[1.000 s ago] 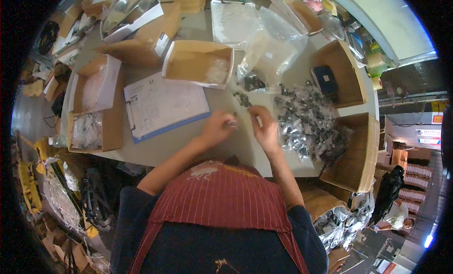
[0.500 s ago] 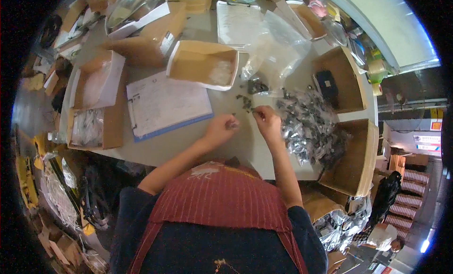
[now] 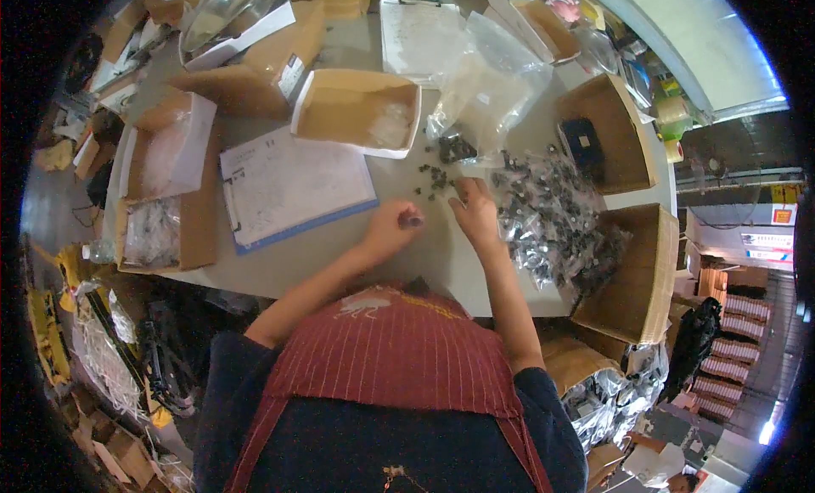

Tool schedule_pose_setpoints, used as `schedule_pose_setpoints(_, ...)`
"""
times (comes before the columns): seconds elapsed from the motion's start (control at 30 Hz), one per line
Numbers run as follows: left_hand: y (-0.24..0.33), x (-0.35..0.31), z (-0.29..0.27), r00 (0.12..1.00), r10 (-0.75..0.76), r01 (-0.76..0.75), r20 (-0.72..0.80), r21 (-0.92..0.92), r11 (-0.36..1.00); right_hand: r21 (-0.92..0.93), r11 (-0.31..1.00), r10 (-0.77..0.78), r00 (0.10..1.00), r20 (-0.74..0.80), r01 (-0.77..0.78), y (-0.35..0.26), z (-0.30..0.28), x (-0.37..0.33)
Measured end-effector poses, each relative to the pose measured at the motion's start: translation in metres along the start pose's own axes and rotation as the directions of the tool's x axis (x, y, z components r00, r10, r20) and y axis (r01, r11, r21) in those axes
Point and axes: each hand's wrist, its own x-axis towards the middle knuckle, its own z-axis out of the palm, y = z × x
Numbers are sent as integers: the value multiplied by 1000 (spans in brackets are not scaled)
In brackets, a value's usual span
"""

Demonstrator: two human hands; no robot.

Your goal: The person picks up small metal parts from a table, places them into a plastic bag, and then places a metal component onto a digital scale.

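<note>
My left hand (image 3: 396,224) hovers above the table with its fingers curled; a small dark thing shows between them, too small to name. To its right, my right hand (image 3: 477,211) reaches over the table, palm down, with the fingers extended and the thumb apart. Just left of its fingertips lie loose small black parts (image 3: 437,179). A clear plastic bag (image 3: 492,81) stretches away behind them, with more black parts (image 3: 458,149) at its near end. Close on the right of that hand spreads a large heap of small clear packets with black pieces (image 3: 548,217).
A shallow open carton (image 3: 340,111) and a clipboard with papers (image 3: 297,183) lie left of centre. Cardboard boxes (image 3: 632,281) border the heap at right; another box (image 3: 197,230) with plastic bags stands at left. A second clipboard (image 3: 416,39) lies at the back.
My right hand has gone from a pinch at the black parts to extended fingers, slightly to their right. My left hand stays curled, now turned a little. The whole view has shifted slightly.
</note>
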Motion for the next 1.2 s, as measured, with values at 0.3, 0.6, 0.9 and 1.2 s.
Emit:
schedule_pose_setpoints(0.3,14,-6,-11,976,-218,218,4,45,975,-132,991,15,1000,-9,-16,1,15,8)
schedule_pose_setpoints(0.6,7,-6,-6,991,-136,137,-17,70,988,-159,983,-81,995,66,91,-26,27,-4)
schedule_pose_setpoints(0.9,-4,-6,0,996,-92,93,-17,108,990,294,944,-180,980,83,148,-65,-11,-24)
schedule_pose_setpoints(1.2,20,-8,-12,983,-179,176,46,51,983,-292,955,-38,999,20,42,-15,29,2)
